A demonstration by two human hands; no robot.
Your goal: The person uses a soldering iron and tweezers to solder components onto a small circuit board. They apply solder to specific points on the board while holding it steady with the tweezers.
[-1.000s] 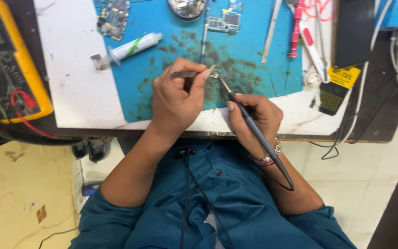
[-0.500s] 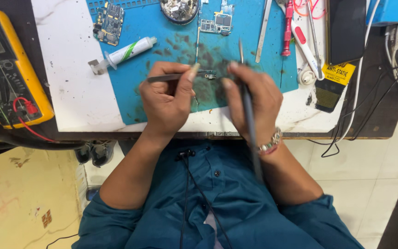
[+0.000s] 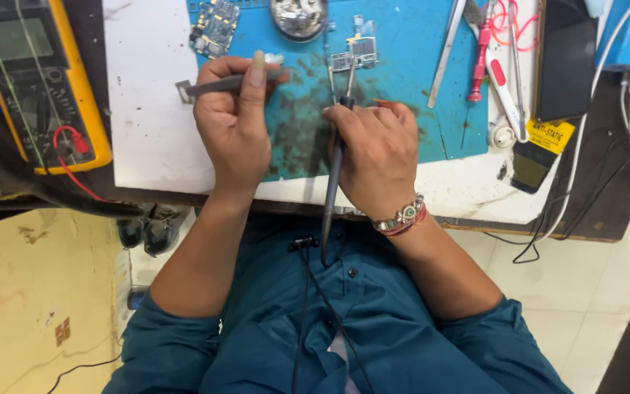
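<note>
The left hand [image 3: 233,124] grips metal tweezers [image 3: 220,85]: fingers closed around the shaft, index finger laid along the top. The tweezers lie roughly level, long axis running left to right; the blunt end projects left over the bare white tabletop [image 3: 147,131], and the tips point right, over the blue mat [image 3: 410,109].

The right hand [image 3: 377,157] grips a soldering iron [image 3: 333,182] like a pen, fingers closed around the handle. Its long axis runs near vertical in the picture: the cord end hangs toward the person's chest and the tip points away, toward a small circuit board [image 3: 359,52] on the mat.

Governing relation: the small board lies just beyond the iron tip, on the line of the iron's axis, and to the right of the tweezer tips. The iron tip is close to the board; contact cannot be determined. The right hand is the nearer hand. The tweezer tips stand apart from the board, on its left.

Surroundings:
- A second circuit board [image 3: 215,25] lies at the mat's far left corner.
- A round metal dish [image 3: 299,16] sits between the two boards, at the top edge.
- Loose hand tools [image 3: 484,51] lie on the mat's right side.
- A yellow multimeter [image 3: 45,87] stands well to the left of the tabletop.
</note>
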